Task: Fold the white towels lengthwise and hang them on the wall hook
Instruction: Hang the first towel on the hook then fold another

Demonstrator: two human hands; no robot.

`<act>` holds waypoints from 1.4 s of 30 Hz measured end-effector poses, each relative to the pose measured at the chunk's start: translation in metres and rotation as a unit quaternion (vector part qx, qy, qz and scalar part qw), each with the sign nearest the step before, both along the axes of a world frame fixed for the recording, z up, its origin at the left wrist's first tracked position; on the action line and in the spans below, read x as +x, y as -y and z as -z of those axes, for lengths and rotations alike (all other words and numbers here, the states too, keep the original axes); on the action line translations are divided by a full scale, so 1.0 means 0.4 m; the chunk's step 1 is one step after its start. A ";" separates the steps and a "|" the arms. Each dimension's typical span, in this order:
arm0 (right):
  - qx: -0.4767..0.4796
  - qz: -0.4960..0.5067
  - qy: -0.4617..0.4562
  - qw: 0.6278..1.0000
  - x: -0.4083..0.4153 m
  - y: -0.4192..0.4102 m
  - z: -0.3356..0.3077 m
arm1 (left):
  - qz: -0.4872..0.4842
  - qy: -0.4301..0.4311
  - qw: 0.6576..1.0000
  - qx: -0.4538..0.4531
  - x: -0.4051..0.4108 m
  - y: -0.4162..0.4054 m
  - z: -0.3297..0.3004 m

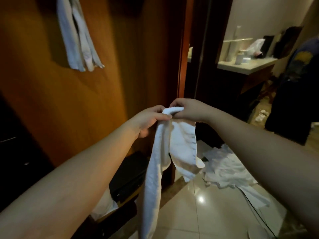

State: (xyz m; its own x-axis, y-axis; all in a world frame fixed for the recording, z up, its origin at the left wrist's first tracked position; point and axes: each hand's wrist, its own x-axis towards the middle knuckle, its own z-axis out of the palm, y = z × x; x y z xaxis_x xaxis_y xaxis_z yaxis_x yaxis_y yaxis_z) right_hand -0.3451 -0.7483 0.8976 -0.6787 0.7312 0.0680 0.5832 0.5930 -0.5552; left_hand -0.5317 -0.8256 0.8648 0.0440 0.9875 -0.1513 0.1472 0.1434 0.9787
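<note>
Overall light: dim and warm.
Brightest area: the far room at 2 o'clock, around the pale counter [248,65].
Glare: a small hot spot on the glossy floor tiles [201,198] at 5 o'clock.
Shadows: deep at 9 o'clock and in the dark doorway [203,66].
Blur: hanging towels [77,37] at 11 o'clock smeared; far room soft.
Distortion: forearms stretch wide at the lower edges.

Left hand [148,120] and right hand [187,110] pinch a folded white towel [174,145] before the wooden wall [51,104].
</note>
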 end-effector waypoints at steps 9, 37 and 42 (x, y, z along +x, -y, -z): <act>-0.112 0.019 -0.067 0.991 -0.027 0.101 0.098 | -0.144 0.085 0.981 0.095 -0.060 0.146 -0.124; 0.143 0.071 0.008 0.987 0.072 0.019 -0.030 | -0.301 -0.150 0.917 0.214 -0.063 0.246 -0.331; 0.117 0.163 0.043 0.979 0.161 -0.058 0.021 | -0.359 -0.027 0.906 0.222 -0.102 0.258 -0.339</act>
